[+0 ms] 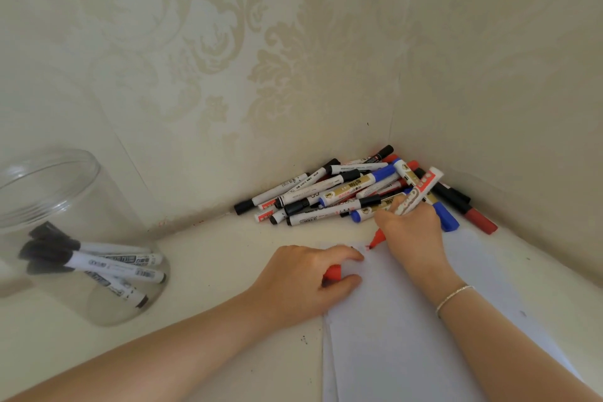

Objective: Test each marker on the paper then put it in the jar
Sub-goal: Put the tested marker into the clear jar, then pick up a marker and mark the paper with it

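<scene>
Right hand (411,232) reaching forward, fingers curled round marker (417,192); left hand (306,277) resting palm-down, pinching red cap (332,272).

counter (228,254): cream, set into a wallpapered corner
left: clear jar (75,238)
corner: marker pile (342,196)
front: white paper (408,336)

Lighting: soft, even, fairly bright daylight tone — no hard source in view. Shadows: faint and diffuse, gathered under the marker pile (359,192) in the corner and beneath the left hand (303,277). Glare: pale sheen on the jar (65,232) rim and wall; the paper (408,336) reads slightly washed out. Sharpness: moderately soft overall, print on the barrels illegible. Distortion: wide-angle bowing — wall seams and bench (212,271) edge curve toward the frame edges.
</scene>
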Demonstrator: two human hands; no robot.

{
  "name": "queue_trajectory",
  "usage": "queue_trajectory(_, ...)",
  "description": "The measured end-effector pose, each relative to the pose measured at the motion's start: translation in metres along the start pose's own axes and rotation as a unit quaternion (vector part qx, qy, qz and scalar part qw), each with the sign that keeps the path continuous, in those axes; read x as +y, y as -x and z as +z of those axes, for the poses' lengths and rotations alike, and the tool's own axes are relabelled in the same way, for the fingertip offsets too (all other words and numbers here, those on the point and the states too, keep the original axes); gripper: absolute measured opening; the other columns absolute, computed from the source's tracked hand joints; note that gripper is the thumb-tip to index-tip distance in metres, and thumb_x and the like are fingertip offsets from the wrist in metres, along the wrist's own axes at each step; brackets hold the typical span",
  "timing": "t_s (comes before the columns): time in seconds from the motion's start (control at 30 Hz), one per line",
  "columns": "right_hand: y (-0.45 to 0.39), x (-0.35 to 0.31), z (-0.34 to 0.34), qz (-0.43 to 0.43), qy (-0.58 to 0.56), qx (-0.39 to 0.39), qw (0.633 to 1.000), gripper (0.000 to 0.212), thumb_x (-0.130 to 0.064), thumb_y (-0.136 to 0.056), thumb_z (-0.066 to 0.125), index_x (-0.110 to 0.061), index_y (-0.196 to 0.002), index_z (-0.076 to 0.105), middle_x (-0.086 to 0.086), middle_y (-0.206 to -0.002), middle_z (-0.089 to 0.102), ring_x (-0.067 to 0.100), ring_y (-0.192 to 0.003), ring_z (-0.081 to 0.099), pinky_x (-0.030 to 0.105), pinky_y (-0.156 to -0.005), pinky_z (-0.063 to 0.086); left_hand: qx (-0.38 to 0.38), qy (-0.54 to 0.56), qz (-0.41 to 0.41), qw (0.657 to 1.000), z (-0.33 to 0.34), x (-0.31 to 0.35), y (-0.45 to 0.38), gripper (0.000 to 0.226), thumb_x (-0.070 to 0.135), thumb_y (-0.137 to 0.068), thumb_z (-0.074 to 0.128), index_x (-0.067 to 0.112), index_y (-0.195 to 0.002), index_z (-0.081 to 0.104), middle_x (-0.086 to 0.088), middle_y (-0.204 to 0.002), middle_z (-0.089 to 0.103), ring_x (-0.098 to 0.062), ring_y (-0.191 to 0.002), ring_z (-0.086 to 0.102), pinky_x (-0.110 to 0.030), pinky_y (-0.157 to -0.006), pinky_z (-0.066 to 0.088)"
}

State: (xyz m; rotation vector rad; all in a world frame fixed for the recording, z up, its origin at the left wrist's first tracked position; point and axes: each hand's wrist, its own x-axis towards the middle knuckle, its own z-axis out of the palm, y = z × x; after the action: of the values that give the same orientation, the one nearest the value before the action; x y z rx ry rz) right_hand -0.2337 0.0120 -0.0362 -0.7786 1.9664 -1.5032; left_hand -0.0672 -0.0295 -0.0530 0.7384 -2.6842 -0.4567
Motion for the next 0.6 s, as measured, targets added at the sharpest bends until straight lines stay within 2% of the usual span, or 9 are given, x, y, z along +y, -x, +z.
queue_trajectory(0.1, 0.003, -0.006, -0.005, -0.011, -0.106, -0.011, 0.994, 0.027, -0.006, -0.087, 0.063, -0.011, -0.065, 0.048, 0.004, -0.052, 0.052, 0.012, -0.043, 0.046, 0.020, -0.041, 0.041, 0.000, 0.100, -0.062, 0.993, -0.006, 0.001, 0.000, 0.025, 0.040, -0.090, 0.056, 0.032, -0.107, 0.040, 0.012, -0.061, 0.043, 0.004, -0.058, 0.045, -0.021, -0.061, 0.031)
queue_trajectory(0.17, 0.009, -0.018, -0.006, -0.012, -0.197, -0.065, 0.978, 0.019, -0.009, -0.085, 0.068, -0.009, -0.070, 0.056, 0.004, -0.055, 0.060, 0.014, -0.046, 0.052, 0.025, -0.048, 0.047, 0.014, 0.216, -0.107, 0.971, -0.013, 0.002, 0.000, 0.013, 0.026, -0.094, 0.051, 0.024, -0.103, 0.043, 0.013, -0.074, 0.047, 0.003, -0.065, 0.043, -0.024, -0.067, 0.036)
queue_trajectory(0.23, 0.019, -0.031, -0.004, -0.006, -0.289, -0.142, 0.947, 0.016, -0.010, -0.084, 0.068, -0.007, -0.072, 0.058, 0.007, -0.063, 0.064, 0.015, -0.052, 0.057, 0.028, -0.054, 0.050, 0.026, 0.306, -0.137, 0.942, -0.020, 0.002, 0.000, 0.007, 0.015, -0.096, 0.046, 0.018, -0.101, 0.048, 0.009, -0.084, 0.049, 0.002, -0.072, 0.045, -0.020, -0.073, 0.038)
queue_trajectory(0.3, 0.027, -0.044, -0.001, -0.007, -0.339, -0.186, 0.922, 0.021, -0.010, -0.087, 0.063, -0.006, -0.068, 0.055, 0.008, -0.060, 0.060, 0.016, -0.047, 0.054, 0.027, -0.049, 0.047, 0.025, 0.376, -0.154, 0.914, -0.028, 0.006, 0.001, 0.010, 0.007, -0.095, 0.046, 0.015, -0.099, 0.051, 0.006, -0.080, 0.049, 0.001, -0.064, 0.045, -0.013, -0.065, 0.037)
queue_trajectory(0.4, 0.037, -0.054, 0.007, -0.022, -0.345, -0.186, 0.920, 0.029, -0.008, -0.091, 0.053, -0.004, -0.062, 0.050, 0.010, -0.050, 0.050, 0.018, -0.036, 0.043, 0.026, -0.037, 0.036, 0.028, 0.441, -0.153, 0.884, -0.039, 0.010, 0.005, 0.010, 0.015, -0.086, 0.053, 0.014, -0.096, 0.054, 0.007, -0.071, 0.053, -0.005, -0.060, 0.043, -0.015, -0.061, 0.037)
queue_trajectory(0.47, 0.041, -0.056, 0.013, -0.038, -0.322, -0.170, 0.930, 0.030, -0.008, -0.090, 0.052, -0.005, -0.061, 0.047, 0.009, -0.049, 0.048, 0.019, -0.035, 0.039, 0.024, -0.036, 0.033, 0.028, 0.469, -0.141, 0.871, -0.045, 0.010, 0.010, 0.019, 0.020, -0.078, 0.052, 0.014, -0.096, 0.056, 0.009, -0.071, 0.055, -0.008, -0.063, 0.045, -0.017, -0.063, 0.039)
queue_trajectory(0.6, 0.045, -0.055, 0.021, -0.054, -0.292, -0.139, 0.945, 0.030, -0.008, -0.090, 0.052, -0.004, -0.061, 0.046, 0.013, -0.052, 0.046, 0.021, -0.035, 0.038, 0.026, -0.036, 0.032, 0.038, 0.484, -0.134, 0.864, -0.054, 0.009, 0.017, 0.019, 0.021, -0.078, 0.053, 0.016, -0.096, 0.058, 0.006, -0.076, 0.057, -0.009, -0.067, 0.048, -0.019, -0.067, 0.042)
